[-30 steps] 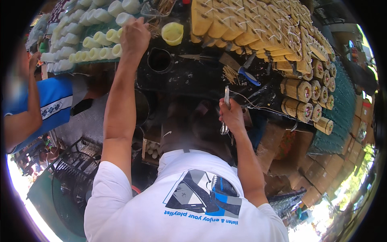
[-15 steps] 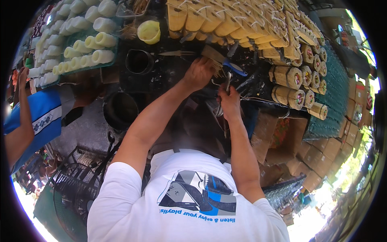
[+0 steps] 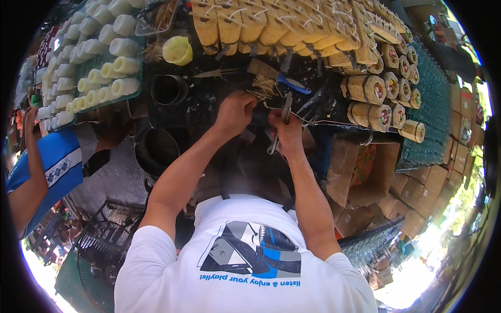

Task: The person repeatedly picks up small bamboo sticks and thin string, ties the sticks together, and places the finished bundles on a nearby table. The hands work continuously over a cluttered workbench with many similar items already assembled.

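Observation:
My left hand is closed in a pinch above the dark worktable; whatever sits between its fingertips is too small to make out. To its right, my right hand grips a long silver metal hand tool, pointing up and away, with its lower end showing below the fist. A thin pale cord runs by my right fingers toward the right. Just beyond both hands lies a small pile of thin wooden sticks. A blue-handled tool rests beside the pile, along with a flat brownish piece.
Rows of pale yellow blocks with white strings line the back. Bundled cylinders lie right, above an open cardboard box. White cups, a yellow cup and black pots stand left. Another person's blue sleeve is far left.
My left hand has drawn back from the sticks, leaving the pile exposed on the table. My right hand, still gripping the metal tool, has shifted slightly left and nearer.

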Motion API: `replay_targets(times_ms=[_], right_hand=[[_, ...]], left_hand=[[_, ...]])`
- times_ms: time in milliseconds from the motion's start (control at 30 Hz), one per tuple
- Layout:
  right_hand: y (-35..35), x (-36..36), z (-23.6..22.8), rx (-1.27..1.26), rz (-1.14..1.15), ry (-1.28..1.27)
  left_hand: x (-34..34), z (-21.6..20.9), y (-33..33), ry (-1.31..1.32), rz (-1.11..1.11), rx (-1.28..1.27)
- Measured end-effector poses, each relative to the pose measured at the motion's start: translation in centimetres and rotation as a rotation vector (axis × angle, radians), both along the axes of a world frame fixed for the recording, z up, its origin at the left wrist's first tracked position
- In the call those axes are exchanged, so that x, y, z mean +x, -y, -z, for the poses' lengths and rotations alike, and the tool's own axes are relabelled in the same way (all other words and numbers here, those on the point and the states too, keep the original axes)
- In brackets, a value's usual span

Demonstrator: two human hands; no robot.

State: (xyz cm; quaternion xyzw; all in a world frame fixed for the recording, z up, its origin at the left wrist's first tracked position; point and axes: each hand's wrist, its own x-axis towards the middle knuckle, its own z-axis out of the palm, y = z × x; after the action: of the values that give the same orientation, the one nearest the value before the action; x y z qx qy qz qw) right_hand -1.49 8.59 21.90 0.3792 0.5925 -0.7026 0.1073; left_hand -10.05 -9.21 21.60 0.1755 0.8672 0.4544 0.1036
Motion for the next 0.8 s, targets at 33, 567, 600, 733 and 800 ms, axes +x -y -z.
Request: replay_targets(times_ms=[33, 567, 600, 733, 800], right_hand=[[0.0, -0.6, -0.6, -0.05, -0.017, -0.037], [2.1, -0.7, 0.4, -0.133, 0.01, -0.037], [1.9, -0.7, 0.5, -0.141, 0.069, -0.019], [1.9, -0.5, -0.4, 0.082, -0.208, 0.052], [2.3, 0.5, -0.8, 0.23, -0.324, 0.052]], left_hand=[[0.6, -0.7, 0.2, 0.191, -0.053, 0.083], [5.9, -2.5, 1.9, 0.56, -0.093, 0.075], [6.0, -2.5, 1.9, 0.613, -0.102, 0.075], [7.7, 0.6, 2.0, 0.728, -0.234, 0.237], [8.3, 1.9, 1.8, 0.775, -0.322, 0.246]])
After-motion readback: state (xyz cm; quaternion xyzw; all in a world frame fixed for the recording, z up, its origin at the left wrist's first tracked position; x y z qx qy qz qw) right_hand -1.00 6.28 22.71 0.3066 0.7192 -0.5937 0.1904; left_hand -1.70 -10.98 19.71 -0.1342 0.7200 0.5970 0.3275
